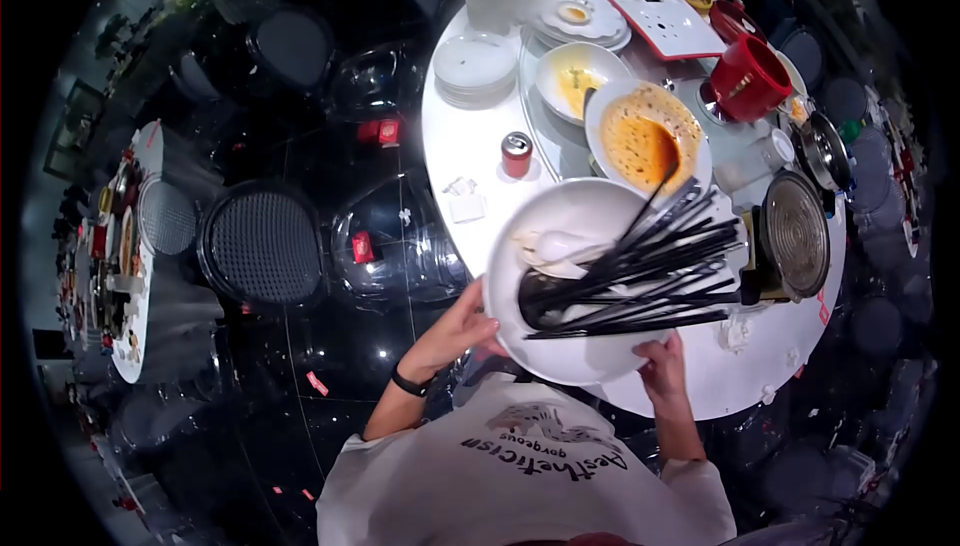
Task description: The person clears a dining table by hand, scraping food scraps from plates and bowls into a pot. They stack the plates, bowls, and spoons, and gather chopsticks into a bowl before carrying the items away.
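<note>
**Clearing a dinner surface, one loaded plate at a time**

We look down on a round white surface (470, 146) crowded with used dishes. Nearest us is the biggest item in hand: a large white plate (570, 216), held up over the near edge of the surface. Our left hand (462, 331) closes on its left rim, and our right hand (662, 358) grips the near right rim, fingers curled under.

On the plate lies a fan of black chopsticks (640, 281) pointing right, beside a white spoon (556, 244). Just beyond it sits a sauce-stained plate (648, 136), then a white bowl (572, 76) and a stack of small plates (475, 64) to the far left. A red pot (748, 78) stands far right, a round metal lid (796, 231) to the right, and a small red can (516, 154) on the left.

We judge that the step in hand is gathering: the plate serves as a carrier for the collected utensils. The next move calls for keeping it level, since the chopsticks overhang the right rim and could slide off if it tilts.
</note>
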`<state>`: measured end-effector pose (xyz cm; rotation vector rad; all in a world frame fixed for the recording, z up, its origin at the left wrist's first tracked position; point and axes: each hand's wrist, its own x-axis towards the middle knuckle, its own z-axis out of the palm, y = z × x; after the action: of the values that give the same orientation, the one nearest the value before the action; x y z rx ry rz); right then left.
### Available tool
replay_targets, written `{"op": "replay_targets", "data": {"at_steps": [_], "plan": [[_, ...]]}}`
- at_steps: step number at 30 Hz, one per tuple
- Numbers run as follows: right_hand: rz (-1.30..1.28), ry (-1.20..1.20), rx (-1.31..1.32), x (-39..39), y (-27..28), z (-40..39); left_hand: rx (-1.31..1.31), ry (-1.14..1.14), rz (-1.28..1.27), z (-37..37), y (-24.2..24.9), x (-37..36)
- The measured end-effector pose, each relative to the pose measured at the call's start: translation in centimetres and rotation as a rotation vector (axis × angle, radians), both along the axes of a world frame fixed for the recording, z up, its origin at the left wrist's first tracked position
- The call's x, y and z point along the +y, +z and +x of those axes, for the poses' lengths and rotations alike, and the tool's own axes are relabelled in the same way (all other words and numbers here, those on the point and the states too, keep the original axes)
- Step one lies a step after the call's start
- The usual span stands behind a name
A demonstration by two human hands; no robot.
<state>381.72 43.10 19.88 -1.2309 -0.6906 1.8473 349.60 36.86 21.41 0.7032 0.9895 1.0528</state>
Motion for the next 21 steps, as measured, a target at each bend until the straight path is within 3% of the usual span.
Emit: {"op": "replay_targets", "data": {"at_steps": [4, 8, 14, 16, 18, 19, 21], "plan": [[-0.064, 0.155, 0.093, 3.5, -5.8, -9.9, -0.044, 0.307, -0.148, -7.6, 0.2, 1.1], [-0.06, 0.211, 0.2, 7.4, -9.6, -20.8, 0.0, 0.458, -0.159, -16.3, -3.1, 3.1], [0.164, 0.769, 0.001, 16.5, -10.0, -27.1, 0.039, 0.643, -0.184, -23.7, -5.5, 6.3], [0.511, 0.774, -0.36, 20.6, -10.5, -25.9, 0.042, 0.646, -0.17, -25.2, -6.2, 6.5], [0.889, 0.49, -0.855, 23.1, -10.8, -26.4, 0.023, 0.663, -0.167, -26.8, -7.9, 6.5], [0.961, 0.429, -1.019, 24.4, -11.6, -26.7, 0.004, 0.679, -0.174, -27.2, -8.5, 6.8], [0.972, 0.464, -1.099, 25.8, -13.9, -27.8, -0.038, 0.683, -0.159, -27.6, -10.0, 7.5]]}}
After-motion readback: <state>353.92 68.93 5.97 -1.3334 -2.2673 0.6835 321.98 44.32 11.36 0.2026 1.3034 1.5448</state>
